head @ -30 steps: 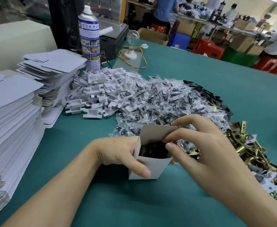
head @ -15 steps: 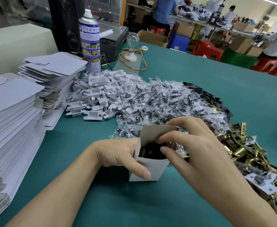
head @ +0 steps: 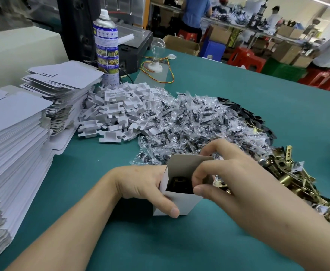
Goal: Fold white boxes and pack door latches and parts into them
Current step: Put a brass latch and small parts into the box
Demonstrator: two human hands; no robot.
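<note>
A small white box (head: 181, 204) stands upright on the green table (head: 179, 243), its top open and dark latch parts inside. My left hand (head: 142, 184) grips the box's left side, thumb across the front wall. My right hand (head: 228, 178) is at the open top; its fingers curl over the raised back flap and its thumb is at the rim. Behind the box lies a heap of clear bags with black parts (head: 195, 122). Brass door latches (head: 289, 177) are piled to the right.
Tall stacks of flat white box blanks (head: 13, 133) fill the left edge. White plastic inserts (head: 117, 112) are heaped behind. A spray can (head: 106, 45), a bulb on a wired base (head: 156, 55) and a black machine stand further back. People work at distant benches.
My right hand has shifted slightly left over the box's opening, bending the back flap forward. My left hand keeps the same hold on the box.
</note>
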